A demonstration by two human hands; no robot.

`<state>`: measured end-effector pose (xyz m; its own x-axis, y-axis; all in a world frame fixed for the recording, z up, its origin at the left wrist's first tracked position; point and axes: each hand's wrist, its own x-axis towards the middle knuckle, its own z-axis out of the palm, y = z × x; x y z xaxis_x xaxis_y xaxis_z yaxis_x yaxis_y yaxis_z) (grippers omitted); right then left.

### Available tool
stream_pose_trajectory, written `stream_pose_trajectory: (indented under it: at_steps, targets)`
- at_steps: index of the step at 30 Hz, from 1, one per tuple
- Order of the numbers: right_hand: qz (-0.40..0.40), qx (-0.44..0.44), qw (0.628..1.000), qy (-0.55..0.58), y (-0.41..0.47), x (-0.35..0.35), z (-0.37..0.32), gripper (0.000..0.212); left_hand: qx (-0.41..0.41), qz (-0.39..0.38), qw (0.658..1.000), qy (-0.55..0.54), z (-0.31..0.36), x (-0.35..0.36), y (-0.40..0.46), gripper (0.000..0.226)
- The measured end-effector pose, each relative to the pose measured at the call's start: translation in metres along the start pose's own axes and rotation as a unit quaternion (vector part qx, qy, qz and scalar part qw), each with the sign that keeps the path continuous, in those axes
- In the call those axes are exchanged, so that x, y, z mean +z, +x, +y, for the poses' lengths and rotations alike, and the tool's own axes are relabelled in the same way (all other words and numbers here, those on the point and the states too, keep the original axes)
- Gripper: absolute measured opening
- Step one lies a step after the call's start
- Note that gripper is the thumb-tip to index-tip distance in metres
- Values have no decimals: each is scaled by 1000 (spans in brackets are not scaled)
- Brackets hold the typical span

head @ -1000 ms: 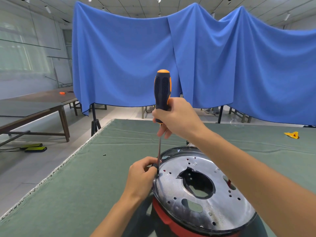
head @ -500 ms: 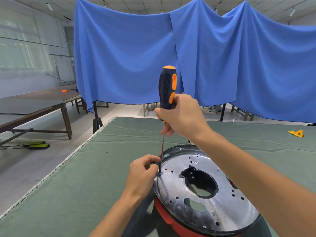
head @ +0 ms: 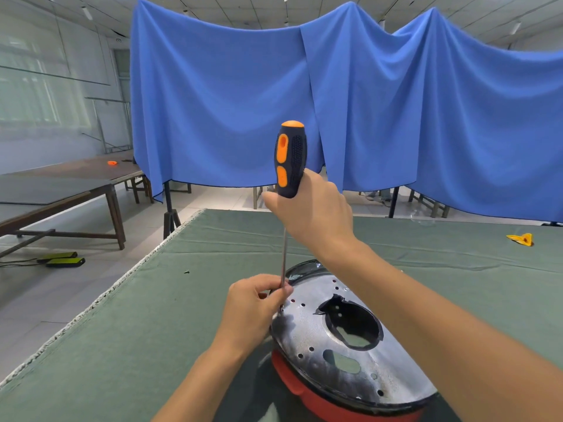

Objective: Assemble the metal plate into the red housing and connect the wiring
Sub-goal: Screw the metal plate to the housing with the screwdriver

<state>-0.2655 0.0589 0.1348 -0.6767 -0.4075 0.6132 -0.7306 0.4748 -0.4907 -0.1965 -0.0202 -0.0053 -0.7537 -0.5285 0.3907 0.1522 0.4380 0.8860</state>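
Red housing (head: 307, 388) on green tabletop (head: 152, 330), metal plate (head: 344, 342) seated in its top, dark cutout at centre. Right hand (head: 313, 214) clenched round screwdriver (head: 289, 159) handle, upright, tip at plate's left rim. Left hand (head: 253, 309) fingers (head: 281, 292) pinching shaft near tip. Yellow piece (head: 521, 239) far right.

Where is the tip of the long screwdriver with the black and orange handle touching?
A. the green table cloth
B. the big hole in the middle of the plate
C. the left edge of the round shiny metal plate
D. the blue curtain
C: the black-and-orange-handled screwdriver, gripped by the right hand, comes down by the left hand at the left rim of the round shiny metal plate.
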Motion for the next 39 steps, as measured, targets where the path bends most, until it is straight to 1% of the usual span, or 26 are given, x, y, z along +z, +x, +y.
stream_pose_trajectory:
  at_steps: [1,2,3,4,5,6,7,8,9,11,13,14,16,17,19,20,22,23,24,25,27,29,31,34,36,39]
  targets:
    - [-17,-4,1000,4,-1,-1,-2,30,-2,-9,1000,5,-1,-1,2,18]
    - [-46,-3,998,32,0,-3,-3,33,1,-22,1000,18,0,-3,4,21]
    - [-85,0,992,89,1,-7,-5,35,6,-37,999,36,0,-4,5,24]
    - [-126,4,978,166,3,-12,-7,32,10,-50,997,51,0,-5,5,25]
    - [-160,11,957,242,5,-18,-9,26,16,-62,996,65,0,-6,7,26]
    - [-184,21,938,294,7,-23,-9,20,22,-71,994,78,1,-7,8,25]
    - [-195,25,927,319,9,-27,-8,17,26,-78,992,90,1,-8,9,24]
    - [-191,21,927,322,10,-28,-7,17,26,-82,991,98,1,-9,9,23]
    - [-174,10,934,311,10,-27,-5,18,25,-83,991,99,1,-8,8,24]
    - [-112,-11,957,269,9,-23,-2,20,15,-74,994,81,1,-6,6,20]
    - [-47,-5,971,234,9,-20,0,31,-10,-50,998,20,4,-2,3,11]
    - [-23,-2,976,215,8,-18,1,37,-20,-38,999,-10,6,-2,3,13]
    - [-3,5,981,196,5,-14,4,41,-23,-21,999,-33,5,-3,4,20]
    - [-6,7,980,199,4,-12,5,41,-22,-20,999,-36,3,-4,5,20]
    - [-41,14,973,227,4,-13,4,37,-10,-33,999,-18,1,-5,6,15]
    - [-69,23,963,258,6,-16,3,32,-1,-43,999,6,0,-5,6,13]
    - [-127,38,932,336,11,-23,0,18,4,-58,997,43,0,-7,6,13]
    - [-145,33,921,360,13,-25,-1,13,3,-64,997,50,0,-7,7,14]
    - [-146,20,919,365,13,-25,-1,12,3,-67,996,53,1,-8,7,15]
    - [-131,7,928,349,13,-24,0,15,6,-64,997,53,2,-8,6,16]
    - [-65,-16,962,266,13,-19,2,28,17,-41,998,34,3,-7,4,23]
    - [-19,-17,980,197,11,-14,3,36,0,-28,1000,1,2,-7,3,26]
    - [-39,-4,984,175,8,-11,5,33,-28,-33,999,-24,2,-8,3,24]
    - [-110,-6,984,138,1,-5,9,30,-46,-35,998,-16,2,-7,3,22]
    - [-100,1,986,137,-1,-4,14,33,-44,-37,998,-2,2,-6,3,21]
    - [-77,11,985,151,-1,-5,18,37,-49,-38,998,17,-1,-8,3,36]
